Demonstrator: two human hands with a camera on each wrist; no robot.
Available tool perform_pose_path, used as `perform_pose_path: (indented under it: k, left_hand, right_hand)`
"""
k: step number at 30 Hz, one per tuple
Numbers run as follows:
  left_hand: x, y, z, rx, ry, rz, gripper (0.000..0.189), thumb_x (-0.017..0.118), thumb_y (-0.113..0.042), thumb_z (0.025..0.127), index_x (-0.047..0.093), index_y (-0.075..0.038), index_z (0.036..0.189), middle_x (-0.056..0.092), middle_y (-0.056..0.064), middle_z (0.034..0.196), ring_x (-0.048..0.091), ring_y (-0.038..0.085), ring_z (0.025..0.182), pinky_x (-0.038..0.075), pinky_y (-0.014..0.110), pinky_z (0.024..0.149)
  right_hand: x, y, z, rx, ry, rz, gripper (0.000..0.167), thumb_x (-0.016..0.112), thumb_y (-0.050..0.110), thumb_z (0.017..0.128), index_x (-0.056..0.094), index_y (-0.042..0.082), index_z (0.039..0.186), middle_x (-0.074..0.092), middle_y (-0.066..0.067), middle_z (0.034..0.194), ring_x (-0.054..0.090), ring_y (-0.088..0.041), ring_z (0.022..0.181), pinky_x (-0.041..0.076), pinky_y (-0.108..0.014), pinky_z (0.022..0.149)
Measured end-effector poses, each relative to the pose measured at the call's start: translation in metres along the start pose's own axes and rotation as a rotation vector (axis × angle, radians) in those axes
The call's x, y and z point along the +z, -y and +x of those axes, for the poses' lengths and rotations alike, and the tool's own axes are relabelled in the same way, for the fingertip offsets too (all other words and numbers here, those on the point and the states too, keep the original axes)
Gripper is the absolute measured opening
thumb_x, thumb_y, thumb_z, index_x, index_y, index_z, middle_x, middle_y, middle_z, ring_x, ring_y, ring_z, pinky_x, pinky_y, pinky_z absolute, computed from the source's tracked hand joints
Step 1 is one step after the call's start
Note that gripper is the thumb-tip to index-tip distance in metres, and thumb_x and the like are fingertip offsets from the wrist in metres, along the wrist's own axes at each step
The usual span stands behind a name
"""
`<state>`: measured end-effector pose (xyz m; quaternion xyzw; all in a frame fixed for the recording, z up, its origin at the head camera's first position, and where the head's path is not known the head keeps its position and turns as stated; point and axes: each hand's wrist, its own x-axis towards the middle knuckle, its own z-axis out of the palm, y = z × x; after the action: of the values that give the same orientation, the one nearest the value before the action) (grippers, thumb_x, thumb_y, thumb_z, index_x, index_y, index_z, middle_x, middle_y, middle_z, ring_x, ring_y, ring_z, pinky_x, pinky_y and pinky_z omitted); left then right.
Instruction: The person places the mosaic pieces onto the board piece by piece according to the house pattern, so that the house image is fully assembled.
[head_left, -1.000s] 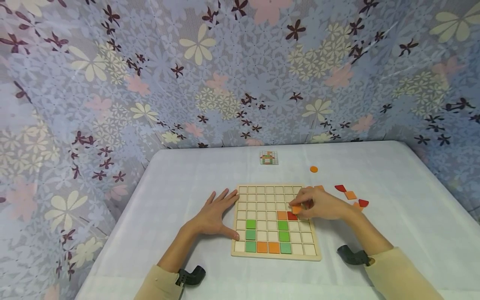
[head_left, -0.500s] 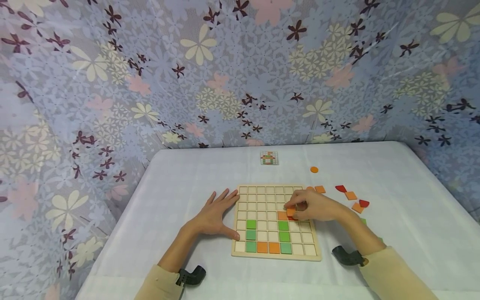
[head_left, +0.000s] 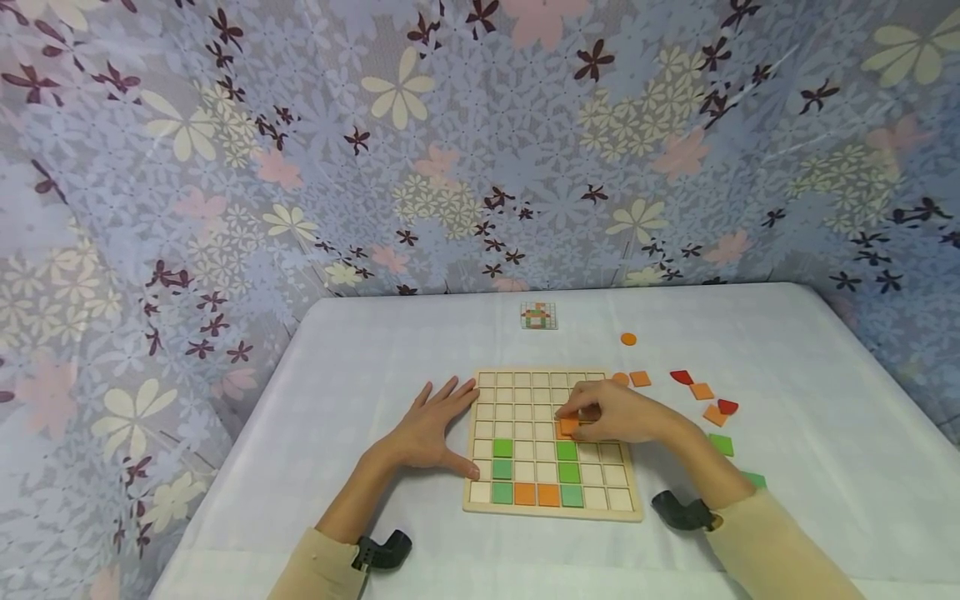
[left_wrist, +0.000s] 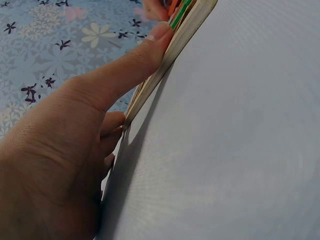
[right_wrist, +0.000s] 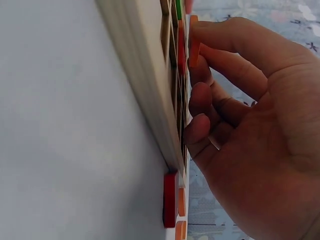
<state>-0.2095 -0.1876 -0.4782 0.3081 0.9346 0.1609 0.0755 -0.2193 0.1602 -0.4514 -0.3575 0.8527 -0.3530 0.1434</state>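
Observation:
My right hand (head_left: 630, 412) pinches an orange square tile (head_left: 567, 426) between thumb and fingertips, close over the wooden grid board (head_left: 555, 516). In the right wrist view that orange tile (right_wrist: 194, 42) is seen edge-on beside a red tile (right_wrist: 181, 47) in the grid. My left hand (head_left: 423, 433) lies with fingers spread along the board's left edge, thumb (left_wrist: 160, 31) touching the rim. Two columns of green tiles (head_left: 566, 451) stand in the lower cells, with orange tiles (head_left: 525, 495) between them in the bottom row. The right hand hides some cells.
Behind the board lies a small pattern card (head_left: 538, 316). An orange disc (head_left: 628, 339), loose orange squares (head_left: 701, 391), red curved pieces (head_left: 681, 377) and green pieces (head_left: 721, 444) lie to the right on the white cloth (head_left: 390, 342). A flowered curtain hangs behind.
My right hand has moved left across the board with the orange tile, from over the red tile to over the orange tile's cell. The left hand has stayed in place.

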Motion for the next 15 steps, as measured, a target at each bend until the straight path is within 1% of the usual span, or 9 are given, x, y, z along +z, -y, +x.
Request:
perform_pose_path:
  k: [7,15]
  left_hand:
    - [0.0,-0.0005,0.0001,-0.008,0.003,0.001,0.128,0.064,-0.087,0.053,0.024,-0.02,0.154,0.013,-0.009,0.159,0.002,0.018,0.146,-0.004,0.047,0.114]
    - [-0.0019,-0.0021,-0.0007,-0.002,0.005,-0.006,0.126,0.066,-0.084,0.055,0.024,-0.019,0.154,0.014,-0.007,0.159,0.004,0.02,0.146,-0.002,0.049,0.114]
  right_hand:
    - [0.0046,0.0008,0.0063,-0.011,0.002,-0.022,0.027,0.075,0.024,0.085,0.073,0.019,0.112,0.06,0.004,0.088,0.049,-0.015,0.076,0.043,-0.026,0.064]
    - [0.0076,0.0079,0.01,-0.021,0.007,-0.005,0.026,0.074,0.018,0.085,0.073,0.016,0.111,0.061,0.004,0.092,0.051,-0.016,0.076,0.046,-0.026,0.065]
